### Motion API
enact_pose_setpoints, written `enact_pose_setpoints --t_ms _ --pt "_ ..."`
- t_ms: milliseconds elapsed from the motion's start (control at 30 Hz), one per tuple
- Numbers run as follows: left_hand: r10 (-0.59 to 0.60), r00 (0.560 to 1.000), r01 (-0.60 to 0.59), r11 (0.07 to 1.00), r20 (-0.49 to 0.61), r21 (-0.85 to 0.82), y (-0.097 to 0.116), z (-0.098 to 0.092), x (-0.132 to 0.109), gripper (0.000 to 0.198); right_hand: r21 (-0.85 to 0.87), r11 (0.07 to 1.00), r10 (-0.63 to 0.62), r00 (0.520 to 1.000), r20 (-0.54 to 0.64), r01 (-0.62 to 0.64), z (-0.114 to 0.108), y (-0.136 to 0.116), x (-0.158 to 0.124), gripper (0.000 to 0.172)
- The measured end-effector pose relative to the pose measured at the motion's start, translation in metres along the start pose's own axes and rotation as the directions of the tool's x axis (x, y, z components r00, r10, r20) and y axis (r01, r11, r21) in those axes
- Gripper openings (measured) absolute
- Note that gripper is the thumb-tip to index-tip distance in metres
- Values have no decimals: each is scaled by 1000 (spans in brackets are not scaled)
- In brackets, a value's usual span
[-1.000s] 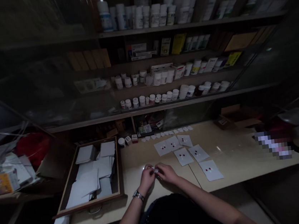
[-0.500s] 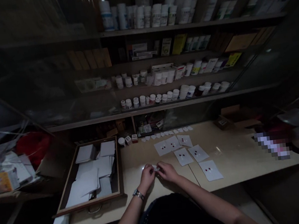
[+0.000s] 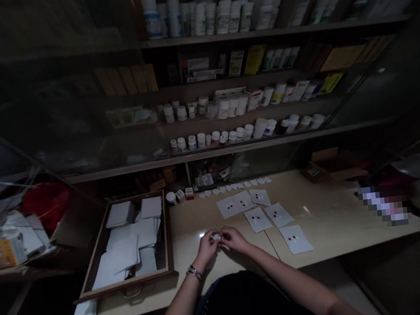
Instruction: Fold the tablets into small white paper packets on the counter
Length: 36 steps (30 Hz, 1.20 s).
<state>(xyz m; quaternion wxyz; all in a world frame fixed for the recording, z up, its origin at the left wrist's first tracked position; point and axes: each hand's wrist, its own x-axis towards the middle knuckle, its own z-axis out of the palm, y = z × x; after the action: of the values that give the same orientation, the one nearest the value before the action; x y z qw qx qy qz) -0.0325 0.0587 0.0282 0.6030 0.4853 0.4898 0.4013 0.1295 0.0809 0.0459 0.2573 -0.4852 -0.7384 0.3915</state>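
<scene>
Close together over the light tabletop (image 3: 187, 226), both hands pinch a small piece of white paper (image 3: 216, 237) between their fingertips. My left hand (image 3: 206, 249), with a watch on its wrist, grips the paper's left side. My right hand (image 3: 234, 240) has its fingers closed on the right side. Fingers partly hide the paper, so its folds are hard to make out. Right of my hands lie several white paper squares, such as one nearby sheet (image 3: 251, 226) and a nearer sheet (image 3: 301, 245), each bearing red and pale pills. A row of small folded packets (image 3: 236, 187) runs behind them.
An open wooden drawer (image 3: 170, 253) with stacks of white paper (image 3: 120, 251) is at the left. A small white jar (image 3: 171, 198) and little boxes stand behind it. Shelves of medicine bottles (image 3: 224, 17) rise at the back. A cardboard box (image 3: 324, 164) sits at the back right.
The fingertips have shifted slightly around the white paper, and a little more of it shows. The view has tilted a little; the pill sheets and packets stay where they were.
</scene>
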Motion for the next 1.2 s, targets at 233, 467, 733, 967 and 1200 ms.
enact_pose_setpoints --t_ms 233,467,733,967,1200 --pt "101 995 -97 969 -7 228 8 -7 0 24 93 996 -6 1000 -12 7 0 0 0 8" --pt "240 969 -241 872 57 426 22 -10 -5 13 137 990 17 1000 17 -19 0 5 2 11" --pt "103 992 -124 863 69 489 15 -12 3 17 165 986 2 1000 25 -6 -3 3 -1 9" --pt "30 998 -53 861 52 506 9 -12 4 18 57 998 0 998 70 -4 5 2 -1 13" --pt "39 999 -32 939 -16 342 9 -8 2 24 63 995 73 997 3 -73 6 -3 4 17"
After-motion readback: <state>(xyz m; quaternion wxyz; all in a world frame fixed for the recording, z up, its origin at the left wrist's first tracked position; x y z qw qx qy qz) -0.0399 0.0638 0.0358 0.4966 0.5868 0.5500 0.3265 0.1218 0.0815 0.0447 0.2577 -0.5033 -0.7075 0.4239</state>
